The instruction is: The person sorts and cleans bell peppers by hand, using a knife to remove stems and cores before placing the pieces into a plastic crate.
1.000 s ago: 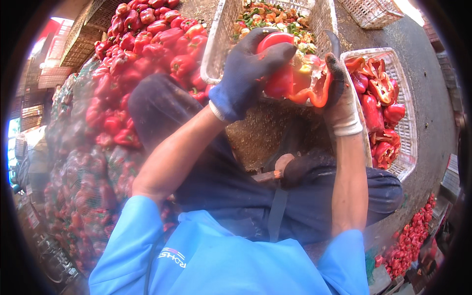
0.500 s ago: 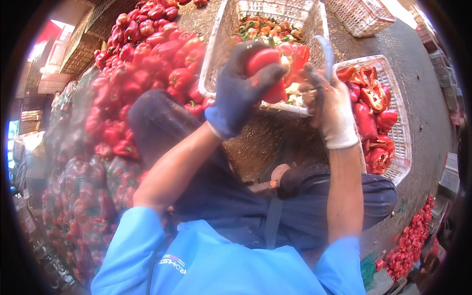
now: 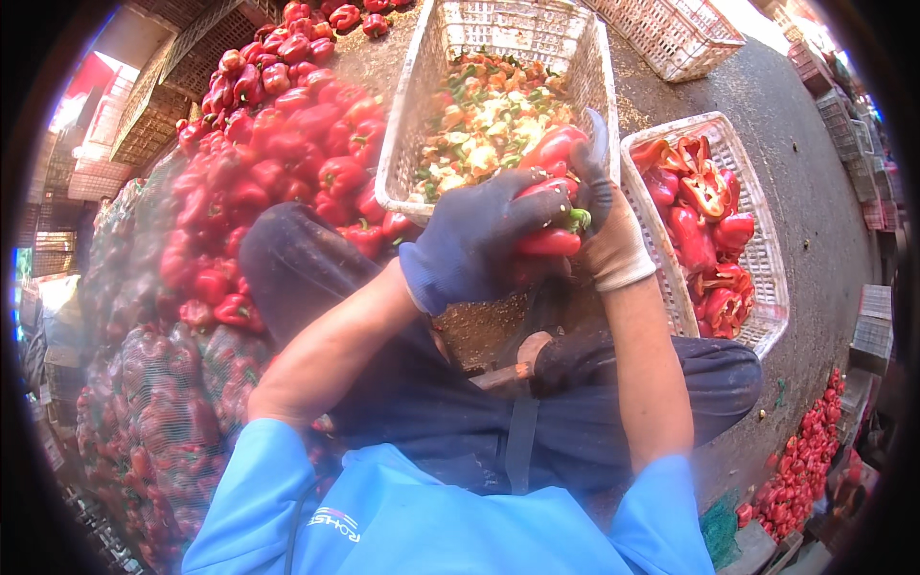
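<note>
Pepper [image 3: 549, 242] w/in L hand [image 3: 474, 235]

Free room above scraps [image 3: 484, 120] inside large crate [image 3: 522, 34]; near rim in way low down. Pepper heap [image 3: 278, 172] and raised left knee [image 3: 297, 254] block left side. Curved blade [image 3: 598, 142] juts up from right hand [image 3: 606, 235]. Floor strip [image 3: 824, 206] passable right of smaller crate [image 3: 772, 264].

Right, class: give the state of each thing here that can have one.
Left hand: gloved, gripping pepper
Right hand: gloved, gripping knife
Pepper: red, green stem attached
Knife: blade bared
Large crate: partly filled with scraps
Small crate: holding cut peppers
Loose peppers: heaped
Net bags: filled
</note>
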Demonstrator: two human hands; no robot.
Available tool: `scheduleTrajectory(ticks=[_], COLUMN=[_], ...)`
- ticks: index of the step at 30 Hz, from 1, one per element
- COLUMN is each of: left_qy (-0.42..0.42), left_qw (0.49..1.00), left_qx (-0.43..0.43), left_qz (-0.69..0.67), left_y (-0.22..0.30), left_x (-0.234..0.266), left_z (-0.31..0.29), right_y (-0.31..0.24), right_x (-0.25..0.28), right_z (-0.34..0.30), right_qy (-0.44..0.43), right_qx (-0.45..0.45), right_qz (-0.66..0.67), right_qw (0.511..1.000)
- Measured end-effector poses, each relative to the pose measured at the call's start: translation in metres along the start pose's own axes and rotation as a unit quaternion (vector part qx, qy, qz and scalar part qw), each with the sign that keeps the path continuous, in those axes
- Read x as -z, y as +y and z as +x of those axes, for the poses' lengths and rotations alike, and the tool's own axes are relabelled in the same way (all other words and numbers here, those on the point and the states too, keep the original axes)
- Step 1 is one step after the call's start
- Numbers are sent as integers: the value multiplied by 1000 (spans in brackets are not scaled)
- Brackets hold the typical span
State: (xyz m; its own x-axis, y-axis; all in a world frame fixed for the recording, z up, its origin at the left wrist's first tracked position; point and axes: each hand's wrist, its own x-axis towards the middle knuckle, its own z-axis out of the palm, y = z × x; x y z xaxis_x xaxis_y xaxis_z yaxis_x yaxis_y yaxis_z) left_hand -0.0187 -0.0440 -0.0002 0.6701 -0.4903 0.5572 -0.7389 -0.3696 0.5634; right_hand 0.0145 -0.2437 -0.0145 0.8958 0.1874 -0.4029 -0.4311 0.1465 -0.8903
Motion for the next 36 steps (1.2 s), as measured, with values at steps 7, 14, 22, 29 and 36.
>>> scheduleTrajectory(ticks=[7,14,22,29,36], left_qy=[-4,6,-27,-71,-76], left_qw=[999,998,996,992,988], left_qx=[-1,11,-1,6,30], left_qz=[-37,-55,-89,-102,-128], left_y=[-5,-14,-12,-12,-17], left_x=[5,0,0,3,-1], left_z=[2,-3,0,1,-5], right_y=[5,10,12,13,12], right_x=[0,-2,-3,-1,2], right_z=[2,4,4,1,0], right_qy=[-4,-2,-11,-19,-20], right_qx=[5,11,10,9,15], right_qz=[-6,-9,-15,-22,-28], right_qw=[1000,1000,1000,1000,999])
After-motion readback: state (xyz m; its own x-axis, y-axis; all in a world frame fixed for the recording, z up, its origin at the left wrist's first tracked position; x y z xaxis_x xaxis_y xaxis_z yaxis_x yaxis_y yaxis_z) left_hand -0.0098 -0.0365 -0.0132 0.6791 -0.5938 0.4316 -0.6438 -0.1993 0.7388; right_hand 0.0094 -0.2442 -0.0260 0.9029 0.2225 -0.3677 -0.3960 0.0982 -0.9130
